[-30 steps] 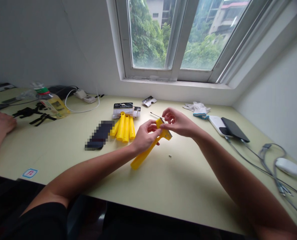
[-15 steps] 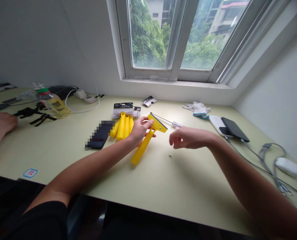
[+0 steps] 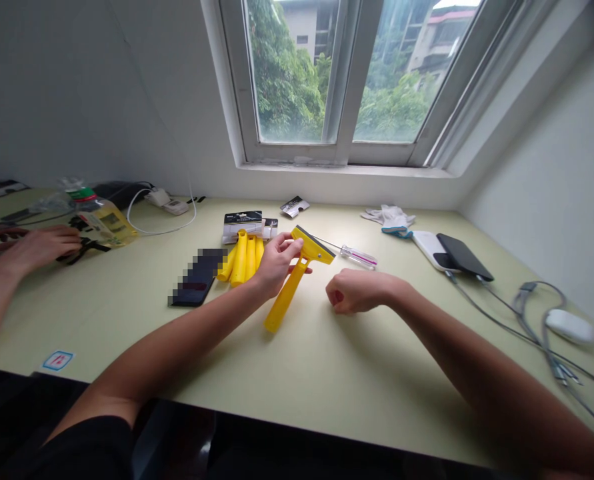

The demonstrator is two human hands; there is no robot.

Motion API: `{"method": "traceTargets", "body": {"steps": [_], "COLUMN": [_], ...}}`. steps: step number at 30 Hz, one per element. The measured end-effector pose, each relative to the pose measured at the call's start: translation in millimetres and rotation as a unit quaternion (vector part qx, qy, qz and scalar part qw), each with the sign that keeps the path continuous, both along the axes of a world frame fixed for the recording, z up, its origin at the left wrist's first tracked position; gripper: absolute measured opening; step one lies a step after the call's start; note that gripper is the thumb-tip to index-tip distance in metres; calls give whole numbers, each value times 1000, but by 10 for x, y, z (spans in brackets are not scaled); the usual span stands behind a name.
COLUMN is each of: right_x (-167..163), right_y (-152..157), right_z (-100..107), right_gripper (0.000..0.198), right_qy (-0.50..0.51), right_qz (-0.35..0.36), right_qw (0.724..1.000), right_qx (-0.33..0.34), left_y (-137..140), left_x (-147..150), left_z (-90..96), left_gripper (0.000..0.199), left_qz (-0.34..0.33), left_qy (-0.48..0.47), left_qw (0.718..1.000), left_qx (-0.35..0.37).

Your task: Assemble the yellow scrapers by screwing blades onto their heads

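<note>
My left hand is closed around a yellow scraper, gripping it just below its wide head. The scraper is tilted, with its blade edge up and its handle pointing down toward me. My right hand is low over the table, its fingers curled together. Whatever those fingers hold, if anything, is hidden. Behind that hand lies a screwdriver with a clear, pink-striped handle; the scraper head covers the end of its shaft. Several more yellow scrapers lie beyond my left wrist.
A black phone lies left of the scrapers. White gloves, a power bank, a dark phone and cables are at right. Another person's hand is at far left, near a bottle of yellow liquid.
My right hand has come down and slightly left, its fingers curling over where a small metal piece lay; that piece is now out of sight. The other person's hand has moved right.
</note>
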State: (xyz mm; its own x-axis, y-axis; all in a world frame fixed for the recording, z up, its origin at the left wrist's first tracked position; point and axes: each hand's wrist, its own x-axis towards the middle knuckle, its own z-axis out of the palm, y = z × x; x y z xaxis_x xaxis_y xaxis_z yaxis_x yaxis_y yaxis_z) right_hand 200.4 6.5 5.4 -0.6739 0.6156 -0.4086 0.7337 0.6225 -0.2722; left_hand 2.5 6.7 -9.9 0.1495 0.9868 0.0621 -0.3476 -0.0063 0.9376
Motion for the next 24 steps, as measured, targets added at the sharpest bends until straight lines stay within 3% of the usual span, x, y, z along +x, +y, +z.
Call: {"method": "traceTargets", "body": {"steps": [4, 7, 10, 13, 17, 21, 24], "right_x": [261, 478, 591, 580, 446, 295, 213], "right_y": [178, 280, 285, 202, 64, 8, 17], "right_z": [127, 266, 409, 521, 569, 502, 427], "right_gripper": [10, 11, 18, 22, 25, 24, 21], "right_qy": [109, 228, 326, 393, 441, 416, 372], "right_qz": [-79, -128, -144, -161, -141, -99, -75], "right_qw": [991, 965, 934, 905, 886, 903, 921], "right_qx": [-9, -17, -16, 23, 42, 49, 86], "left_y": [-54, -144, -257, -318, -223, -29, 58], "left_x": [-2, -10, -22, -45, -111, -209, -259], "left_z": [75, 185, 315, 372, 220, -53, -175], "left_gripper": [26, 22, 20, 15, 12, 16, 17], "left_qz": [-51, -73, -69, -69, -65, -68, -64], "left_qy": [8, 52, 141, 232, 309, 363, 369], "left_qw": [997, 985, 956, 907, 847, 809, 802], "left_qx": [57, 147, 248, 345, 427, 457, 464]}}
